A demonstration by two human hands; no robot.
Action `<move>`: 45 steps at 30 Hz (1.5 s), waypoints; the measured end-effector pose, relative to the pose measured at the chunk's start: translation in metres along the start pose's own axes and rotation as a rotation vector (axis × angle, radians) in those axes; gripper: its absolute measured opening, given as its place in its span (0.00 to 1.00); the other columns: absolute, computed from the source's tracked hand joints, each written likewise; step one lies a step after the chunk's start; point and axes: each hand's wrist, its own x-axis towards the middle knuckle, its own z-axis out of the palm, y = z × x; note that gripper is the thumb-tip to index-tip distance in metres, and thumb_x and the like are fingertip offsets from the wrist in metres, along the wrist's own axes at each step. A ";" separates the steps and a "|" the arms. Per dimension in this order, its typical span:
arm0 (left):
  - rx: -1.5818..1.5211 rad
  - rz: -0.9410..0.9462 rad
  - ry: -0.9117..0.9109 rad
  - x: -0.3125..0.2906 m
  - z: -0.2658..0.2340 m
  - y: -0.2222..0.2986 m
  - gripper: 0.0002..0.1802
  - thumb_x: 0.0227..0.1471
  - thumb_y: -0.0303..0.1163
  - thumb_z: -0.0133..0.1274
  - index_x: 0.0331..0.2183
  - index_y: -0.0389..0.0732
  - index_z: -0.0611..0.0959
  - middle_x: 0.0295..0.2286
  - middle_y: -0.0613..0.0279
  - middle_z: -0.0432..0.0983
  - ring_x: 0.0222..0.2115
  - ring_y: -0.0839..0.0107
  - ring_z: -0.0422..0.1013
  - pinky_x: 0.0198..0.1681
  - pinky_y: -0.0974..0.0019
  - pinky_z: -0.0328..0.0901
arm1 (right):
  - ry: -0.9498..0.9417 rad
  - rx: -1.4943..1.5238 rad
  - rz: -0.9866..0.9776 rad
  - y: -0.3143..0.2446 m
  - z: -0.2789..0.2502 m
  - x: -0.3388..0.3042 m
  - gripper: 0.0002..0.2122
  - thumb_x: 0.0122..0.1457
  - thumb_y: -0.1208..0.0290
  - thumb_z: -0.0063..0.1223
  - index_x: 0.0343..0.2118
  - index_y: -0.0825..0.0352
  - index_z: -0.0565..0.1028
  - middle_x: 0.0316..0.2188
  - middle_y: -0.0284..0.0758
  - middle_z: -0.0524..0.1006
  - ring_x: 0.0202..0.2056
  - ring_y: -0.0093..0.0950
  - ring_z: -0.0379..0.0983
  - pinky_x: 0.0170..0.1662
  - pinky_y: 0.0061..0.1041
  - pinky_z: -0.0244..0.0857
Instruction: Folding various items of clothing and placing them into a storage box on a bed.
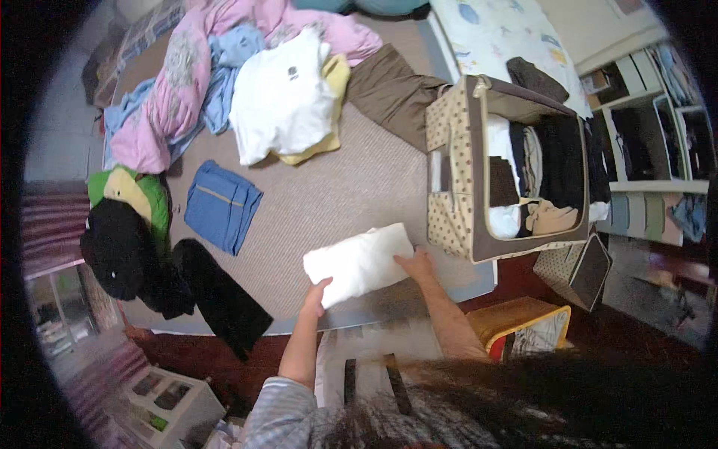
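Observation:
A folded white garment (357,263) is held over the near part of the bed, a compact oblong whose exact kind I cannot make out. My left hand (317,298) grips its near left end, thumb on top. At the right end my right hand (416,264) closes round the edge; the fingers of both hands are mostly hidden beneath the cloth. To the left lie folded blue jeans (223,206). Farther back, a white top (283,97) is spread over a yellow garment (334,75). Right of my hands stands a polka-dot fabric storage box (453,217), open at its side, with folded clothes inside.
Black clothes (221,295) and a green garment (155,206) lie along the bed's left side. A pink quilt (187,82) and brown trousers (393,86) are at the back. Shelves (658,187) line the right; a yellow-rimmed container (523,322) stands beside the bed.

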 end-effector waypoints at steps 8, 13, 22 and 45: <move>-0.034 -0.236 -0.028 -0.130 0.003 0.010 0.30 0.35 0.25 0.51 0.45 0.31 0.67 0.38 0.51 0.70 0.38 0.56 0.69 0.44 0.54 0.65 | -0.839 0.688 -0.405 0.074 -0.075 -0.073 0.29 0.44 0.60 0.59 0.47 0.72 0.67 0.45 0.41 0.68 0.45 0.35 0.65 0.51 0.32 0.56; 0.141 -0.060 -0.118 -0.205 0.141 0.067 0.28 0.32 0.21 0.53 0.42 0.30 0.71 0.36 0.52 0.72 0.36 0.60 0.70 0.42 0.59 0.65 | -0.582 0.880 -0.667 0.165 -0.201 -0.111 0.28 0.44 0.66 0.60 0.48 0.70 0.65 0.44 0.40 0.69 0.45 0.31 0.65 0.50 0.32 0.58; 0.326 0.082 -0.265 -0.159 0.462 0.103 0.27 0.39 0.21 0.50 0.46 0.31 0.66 0.41 0.53 0.70 0.40 0.64 0.68 0.44 0.64 0.63 | -0.094 1.166 -0.314 0.224 -0.441 0.050 0.31 0.43 0.71 0.60 0.49 0.71 0.57 0.42 0.41 0.68 0.44 0.30 0.65 0.47 0.30 0.61; 1.677 1.146 0.851 0.074 0.581 0.111 0.34 0.49 0.44 0.42 0.57 0.48 0.55 0.56 0.47 0.48 0.54 0.52 0.52 0.53 0.52 0.52 | 0.437 0.508 -0.385 0.121 -0.345 0.323 0.27 0.45 0.65 0.57 0.47 0.69 0.60 0.40 0.50 0.66 0.43 0.45 0.64 0.47 0.37 0.58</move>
